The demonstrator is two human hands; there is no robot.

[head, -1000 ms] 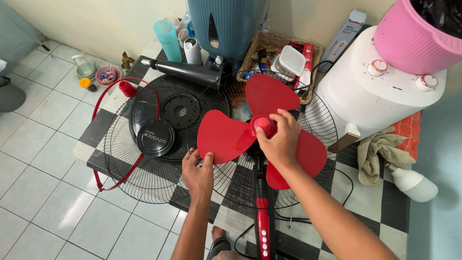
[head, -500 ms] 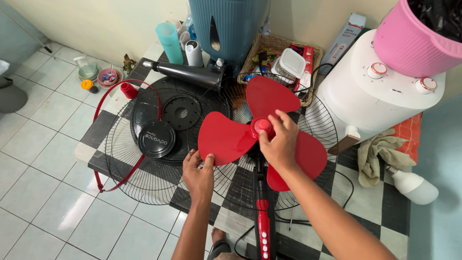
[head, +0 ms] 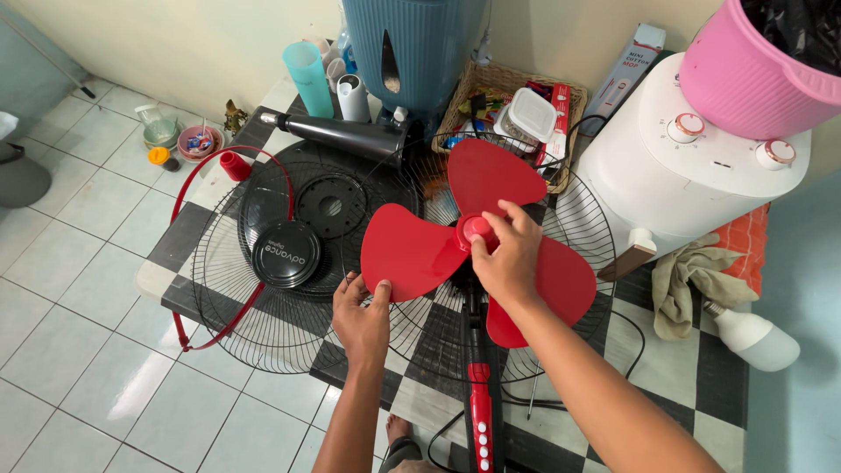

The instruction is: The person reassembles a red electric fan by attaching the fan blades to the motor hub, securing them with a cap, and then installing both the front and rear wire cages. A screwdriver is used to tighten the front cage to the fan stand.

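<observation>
A low tabletop (head: 701, 385) with black-and-white checks fills the middle of the frame, standing on a pale tiled floor (head: 79, 342) that runs along the left and bottom; a cream wall closes the top. One red three-bladed fan blade (head: 429, 250) sits at the centre over one rear wire guard (head: 574, 210). One front wire guard (head: 245, 289) with a red rim and black round badge lies left of it, touching the tabletop. The left hand (head: 362, 320), lower centre, pinches the edge of the left blade, its grip clamped on it. The right hand (head: 508, 258) covers the hub, fingers closed around one red spinner cap (head: 477, 229). One red-and-black fan stem (head: 480, 394) runs down to the bottom edge. At upper right stand one white washer (head: 692, 166) and one pink basket (head: 753, 61); one wicker tray (head: 491, 79) sits at top centre, one white bulb (head: 758, 337) at right.
</observation>
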